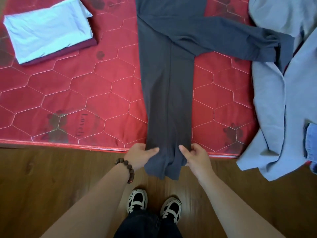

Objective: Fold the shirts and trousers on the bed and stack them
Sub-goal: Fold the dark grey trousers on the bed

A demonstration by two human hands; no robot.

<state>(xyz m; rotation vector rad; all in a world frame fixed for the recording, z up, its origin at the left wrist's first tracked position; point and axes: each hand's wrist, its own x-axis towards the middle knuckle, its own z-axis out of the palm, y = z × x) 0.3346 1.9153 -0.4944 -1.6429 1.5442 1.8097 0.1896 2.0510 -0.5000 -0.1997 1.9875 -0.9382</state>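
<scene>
Dark grey trousers (pixel 167 86) lie lengthwise on the red quilted mattress (pixel 68 93), one leg running straight toward me, the other (pixel 231 42) splayed out to the right. The near leg's hem hangs over the mattress edge. My left hand (pixel 142 156) pinches the hem's left side and my right hand (pixel 195 156) pinches its right side. At the back left sits a folded stack (pixel 49 30), a light blue shirt on top of a maroon garment.
A loose pale grey-blue garment (pixel 284 100) is heaped on the right, partly hanging off the mattress, with a bit of blue denim (pixel 311 141) beside it. Wooden floor (pixel 51 182) lies below the mattress edge, where my shoes stand.
</scene>
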